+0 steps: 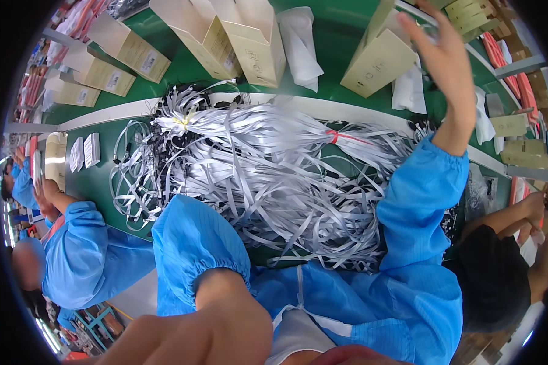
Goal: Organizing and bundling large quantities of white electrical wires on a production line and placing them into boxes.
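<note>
My right hand (pixel 447 64) is raised at the upper right, thumb and fingers apart, holding nothing. It is nearest to an open cream carton (pixel 380 64); whether it touches the carton I cannot tell. My left hand (pixel 210 331) is close to the camera at the bottom, its back and knuckles large, with the fingertips cut off by the lower edge. A big pile of flat white cables (pixel 274 182) with black ends spreads over the green table between my blue sleeves. A yellow tie (pixel 182 123) binds one bunch at the left, and a red tie (pixel 333 136) circles it at the right.
Several open cartons (pixel 254 48) stand beyond a white ledge (pixel 91 118), with white wrapped packets (pixel 301 48) beside them. Small white stacks (pixel 91 150) lie at the left. A co-worker in blue (pixel 91 255) sits at the left, another person in black (pixel 493 280) at the right.
</note>
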`<state>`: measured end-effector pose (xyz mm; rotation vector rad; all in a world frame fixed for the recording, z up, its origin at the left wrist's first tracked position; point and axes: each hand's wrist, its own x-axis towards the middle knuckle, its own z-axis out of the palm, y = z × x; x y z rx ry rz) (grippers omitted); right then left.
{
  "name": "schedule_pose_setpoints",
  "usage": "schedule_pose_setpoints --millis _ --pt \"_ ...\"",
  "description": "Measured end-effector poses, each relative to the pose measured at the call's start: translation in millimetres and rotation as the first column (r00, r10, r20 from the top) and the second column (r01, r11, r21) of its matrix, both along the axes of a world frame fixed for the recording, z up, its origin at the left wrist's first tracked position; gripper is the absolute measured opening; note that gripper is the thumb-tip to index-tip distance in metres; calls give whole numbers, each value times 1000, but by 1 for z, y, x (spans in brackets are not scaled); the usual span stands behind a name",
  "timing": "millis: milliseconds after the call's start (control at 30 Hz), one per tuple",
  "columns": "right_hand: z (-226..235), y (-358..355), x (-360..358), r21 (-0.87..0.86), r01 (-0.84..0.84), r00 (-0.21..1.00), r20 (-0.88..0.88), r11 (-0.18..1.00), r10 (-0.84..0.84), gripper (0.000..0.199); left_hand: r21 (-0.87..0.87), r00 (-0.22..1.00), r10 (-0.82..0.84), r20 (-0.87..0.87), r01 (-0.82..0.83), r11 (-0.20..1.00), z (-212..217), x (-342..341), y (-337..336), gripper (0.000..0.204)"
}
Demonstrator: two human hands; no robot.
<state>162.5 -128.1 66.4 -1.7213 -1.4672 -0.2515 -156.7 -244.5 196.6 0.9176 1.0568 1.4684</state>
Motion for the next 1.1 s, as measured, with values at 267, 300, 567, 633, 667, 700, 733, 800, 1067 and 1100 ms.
schedule_pose_setpoints --millis 267,300,567,633,667,700,733,800,1067,1100 --pt "36 -23 4 632 144 804 -523 761 282 35 23 904 69 -421 -65 998 -6 -8 6 34" --pt "37 -21 2 785 155 731 -500 600 465 34 70 944 -2 -330 26 997 -12 -12 13 33" --pt "61 22 26 772 265 639 -590 578 494 30 662 710 -668 222 394 638 -46 -33 51 25" --pt "43 24 44 688 89 637 -595 720 490 30 805 521 -813 259 349 480 -51 -33 57 24" --pt "29 21 49 691 81 643 -587 718 492 30 810 519 -814 261 340 477 -52 -33 59 24" --pt "11 23 46 605 -64 617 -601 794 508 30 830 567 -788 240 301 470 -54 -34 58 24" --pt "-3 26 44 501 -211 593 -617 839 517 30 847 613 -758 222 263 461 -56 -36 58 24" --pt "-6 20 23 373 -227 768 -499 899 401 33 868 651 -728 216 213 448 -58 -38 58 24" --pt "0 15 31 306 -366 842 -293 879 453 25 919 767 -575 285 -47 392 -59 -24 67 24" --pt "3 12 30 355 -393 748 -413 848 519 23 922 776 -559 291 -71 382 -60 -30 64 24"
